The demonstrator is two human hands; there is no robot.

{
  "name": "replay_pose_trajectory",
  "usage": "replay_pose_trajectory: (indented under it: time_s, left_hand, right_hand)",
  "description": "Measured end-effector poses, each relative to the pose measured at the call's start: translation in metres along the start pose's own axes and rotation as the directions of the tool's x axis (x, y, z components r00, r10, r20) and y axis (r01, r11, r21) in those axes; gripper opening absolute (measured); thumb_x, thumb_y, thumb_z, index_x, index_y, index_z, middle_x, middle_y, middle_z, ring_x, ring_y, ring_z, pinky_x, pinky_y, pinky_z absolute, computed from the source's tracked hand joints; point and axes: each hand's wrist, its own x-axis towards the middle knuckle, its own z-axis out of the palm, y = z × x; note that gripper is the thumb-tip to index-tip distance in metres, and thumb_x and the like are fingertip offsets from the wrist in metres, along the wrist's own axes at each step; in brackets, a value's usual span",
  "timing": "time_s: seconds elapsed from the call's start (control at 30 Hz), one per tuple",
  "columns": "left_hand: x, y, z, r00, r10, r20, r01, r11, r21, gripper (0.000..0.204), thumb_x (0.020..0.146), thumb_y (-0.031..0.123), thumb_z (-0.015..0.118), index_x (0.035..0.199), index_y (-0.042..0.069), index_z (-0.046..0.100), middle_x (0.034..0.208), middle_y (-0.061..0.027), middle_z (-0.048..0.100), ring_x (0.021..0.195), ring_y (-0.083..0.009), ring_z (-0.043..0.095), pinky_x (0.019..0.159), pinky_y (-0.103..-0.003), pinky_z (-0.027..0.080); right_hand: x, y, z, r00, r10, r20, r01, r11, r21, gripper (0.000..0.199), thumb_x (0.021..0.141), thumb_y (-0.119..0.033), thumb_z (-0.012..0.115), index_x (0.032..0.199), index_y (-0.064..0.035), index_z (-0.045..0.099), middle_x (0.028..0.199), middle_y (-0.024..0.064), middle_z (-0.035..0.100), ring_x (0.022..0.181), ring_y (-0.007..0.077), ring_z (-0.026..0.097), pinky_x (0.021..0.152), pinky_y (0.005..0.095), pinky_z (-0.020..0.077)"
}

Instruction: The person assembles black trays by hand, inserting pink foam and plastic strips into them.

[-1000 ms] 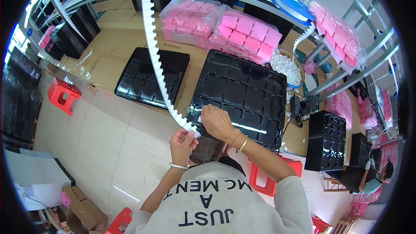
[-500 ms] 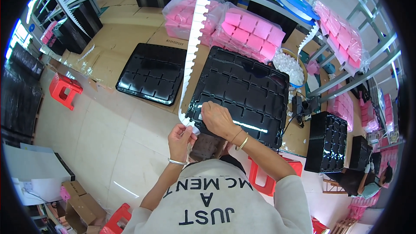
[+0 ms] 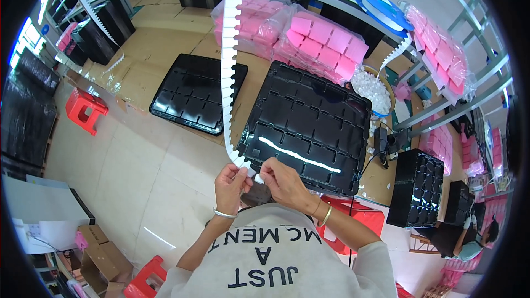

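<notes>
A long white strip with evenly notched edges (image 3: 228, 66) hangs down from the top and curves to my hands. Its lower end is pinched in my left hand (image 3: 232, 185), fingers closed. Close beside it, my right hand (image 3: 284, 182) holds a small white piece (image 3: 259, 178) between thumb and fingertips; whether the piece is still joined to the strip I cannot tell. Just beyond both hands lies a large black plastic tray (image 3: 309, 127) with a grid of raised sections. A small greyish square (image 3: 255, 153) shows on its near left part.
Another black tray (image 3: 190, 94) lies to the left on the cardboard-covered table (image 3: 149, 38). Behind are bagged pink blocks (image 3: 326, 38), a basin of white bits (image 3: 371, 92) and a blue reel (image 3: 381, 8). Stacked black trays (image 3: 417, 187) and red stools (image 3: 85, 111) stand around. A person sits far right.
My right hand has drawn back from the tray's near left part to my left hand, with a small white piece now in its fingers. The strip's upper part has swung left.
</notes>
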Motion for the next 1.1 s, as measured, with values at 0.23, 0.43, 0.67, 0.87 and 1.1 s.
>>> replay_pose_trajectory:
  time_s: [0.23,0.43,0.67,0.87,1.1]
  left_hand:
    - [-0.013,-0.003,0.024,0.995,-0.055,0.086,0.053,0.998,0.015,0.011,0.097,0.009,0.065,0.102,0.000,0.060,0.084,-0.0085,0.067,0.064,-0.0110,0.061,0.057,-0.021,0.047]
    - [-0.020,-0.005,0.044,0.990,-0.003,0.139,-0.004,0.999,0.052,0.014,0.098,0.008,0.063,0.108,-0.001,0.059,0.088,-0.0101,0.068,0.070,-0.0152,0.067,0.059,-0.022,0.050]
    - [-0.007,0.007,0.043,0.930,-0.289,0.226,0.308,0.950,-0.051,0.019,0.101,0.018,0.060,0.103,-0.001,0.059,0.087,-0.0119,0.068,0.064,-0.0170,0.066,0.049,-0.024,0.046]
    - [-0.016,-0.007,0.020,0.990,-0.134,0.041,0.112,0.934,0.340,0.020,0.097,0.013,0.066,0.100,-0.006,0.067,0.080,-0.0108,0.068,0.063,-0.0128,0.061,0.055,-0.024,0.047]
    - [-0.006,-0.070,-0.060,0.994,-0.107,0.001,0.088,0.822,0.563,0.016,0.091,0.009,0.071,0.096,-0.006,0.068,0.079,-0.0087,0.070,0.065,-0.0124,0.062,0.061,-0.024,0.048]
  right_hand:
    - [-0.008,-0.004,-0.007,0.973,0.099,-0.210,-0.080,0.992,0.097,0.015,0.095,-0.009,0.066,0.104,0.0015,0.061,0.092,0.0114,0.067,0.078,0.0178,0.066,0.071,0.0287,0.0542]
    - [-0.018,-0.003,-0.020,0.979,0.132,-0.156,-0.128,0.991,0.033,0.011,0.092,-0.004,0.065,0.102,0.0003,0.062,0.090,0.0113,0.063,0.076,0.0230,0.064,0.067,0.0334,0.0516]
    - [-0.034,-0.016,-0.032,0.966,-0.016,-0.259,0.025,0.999,0.030,0.011,0.089,-0.002,0.069,0.100,-0.0012,0.065,0.088,0.0096,0.062,0.070,0.0197,0.060,0.062,0.0296,0.0493]
    - [-0.068,-0.008,-0.134,0.951,0.107,-0.292,-0.163,0.970,-0.178,0.006,0.088,-0.002,0.069,0.094,-0.0004,0.068,0.083,0.0079,0.064,0.070,0.0185,0.062,0.061,0.0301,0.0494]
    - [-0.112,0.024,-0.171,0.937,0.309,-0.165,-0.350,0.804,-0.481,0.009,0.088,-0.010,0.066,0.092,-0.0029,0.067,0.089,0.0136,0.066,0.083,0.0332,0.065,0.076,0.0423,0.0520]
